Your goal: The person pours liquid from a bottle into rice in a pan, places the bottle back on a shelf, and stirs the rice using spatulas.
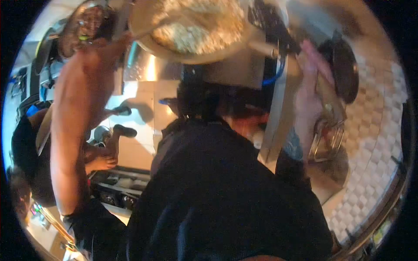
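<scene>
A wide pan (pixel 174 56) with pale, crumbly food (pixel 191 37) in it is at the top of the view. My left hand (pixel 98 54) reaches to its left side, closed around the handle of a long stirring utensil (pixel 167 21) whose far end lies in the food. The utensil's exact kind is blurred. Right of the pan handle (pixel 262 48) is my right hand (pixel 309 80), smeared by motion, its fingers pointing away from me. It is close to a dark object (pixel 276 28) that I cannot make out clearly. Whether it holds anything is unclear.
A bowl or pan of dark food (pixel 87 21) stands at upper left. Below it, another person (pixel 102 161) is low down near an open drawer (pixel 119 187). At right are a dark round pan (pixel 346 69), a glass container (pixel 328 139) and a tiled wall (pixel 370 143).
</scene>
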